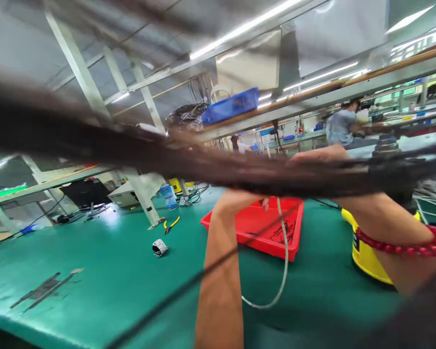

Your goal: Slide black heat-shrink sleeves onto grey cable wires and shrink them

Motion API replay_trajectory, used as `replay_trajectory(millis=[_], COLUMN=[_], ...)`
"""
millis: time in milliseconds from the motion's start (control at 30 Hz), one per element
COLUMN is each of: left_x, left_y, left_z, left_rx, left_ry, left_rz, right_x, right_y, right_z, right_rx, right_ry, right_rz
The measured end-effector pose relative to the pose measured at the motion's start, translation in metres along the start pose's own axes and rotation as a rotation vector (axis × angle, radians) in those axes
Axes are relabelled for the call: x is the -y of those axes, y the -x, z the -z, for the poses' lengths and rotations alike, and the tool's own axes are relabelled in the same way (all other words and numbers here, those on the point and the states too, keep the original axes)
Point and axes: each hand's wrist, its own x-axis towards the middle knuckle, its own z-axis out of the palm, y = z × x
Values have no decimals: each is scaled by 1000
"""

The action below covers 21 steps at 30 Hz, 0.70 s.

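Both arms up close to cam, a thick dark blurred hair strand (203, 165) crossing the view & hiding both sets of fingers; can't tell if open or closed. Left hand (240, 196) meets the strand from below; right hand (323, 155) just behind it, red bead bracelet (403, 247) on that wrist. White cord (285, 252) hangs from the left fingers, looping onto green desk (94, 261); red tray (261, 228) below fingers; yellow tub (366, 257) under right wrist; pliers (171, 225) & tape roll (160, 247) well left.
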Motion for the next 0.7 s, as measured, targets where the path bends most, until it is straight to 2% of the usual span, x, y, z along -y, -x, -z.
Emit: replay_trajectory(millis=[200, 533, 700], left_x=[-11, -13, -17], left_y=[6, 8, 11], left_z=[2, 3, 2], left_rx=[83, 92, 41], left_ry=[55, 48, 3], left_rz=[3, -32, -72], right_x=[2, 6, -6], right_y=[2, 3, 0], right_z=[1, -3, -4], right_rx=[17, 51, -61], right_ry=[12, -66, -276], right_rz=[4, -6, 9])
